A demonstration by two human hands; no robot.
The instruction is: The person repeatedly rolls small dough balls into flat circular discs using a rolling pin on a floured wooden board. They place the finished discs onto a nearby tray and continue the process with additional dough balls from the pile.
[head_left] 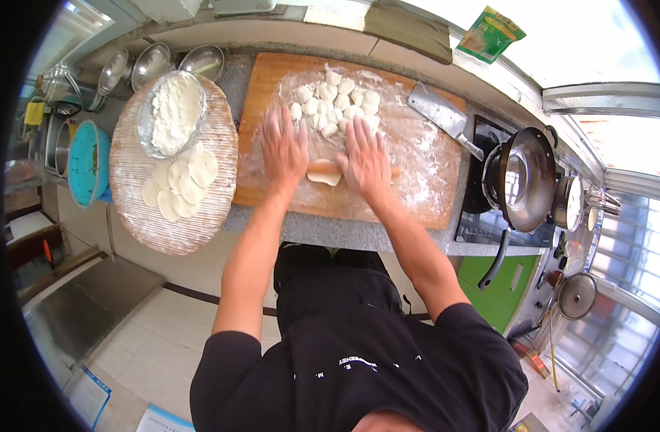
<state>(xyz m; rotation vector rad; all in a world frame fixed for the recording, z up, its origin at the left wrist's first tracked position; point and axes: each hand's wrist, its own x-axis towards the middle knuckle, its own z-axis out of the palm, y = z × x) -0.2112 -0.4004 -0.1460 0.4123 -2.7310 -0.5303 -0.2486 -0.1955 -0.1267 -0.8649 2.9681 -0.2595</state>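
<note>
A wooden rolling pin (pixel 321 166) lies crosswise on the floured wooden board (pixel 423 205). My left hand (pixel 284 150) rests flat over its left end, fingers stretched forward. Likewise outstretched, my right hand (pixel 367 160) presses on the right part, and the pin's tip shows beyond it. Both palms hide much of the pin. Under its middle, between my hands, is a small flattened piece of dough (pixel 325 178). Just beyond my fingertips several floured dough lumps (pixel 328 92) sit in a cluster.
Left of the board, a round ribbed tray (pixel 139 209) bears a bowl of flour (pixel 173 115) and several round wrappers (pixel 177 183). A cleaver (pixel 438 109) lies at the board's far right corner. Farther right stands a wok (pixel 529 180); a turquoise basin (pixel 87 162) is far left.
</note>
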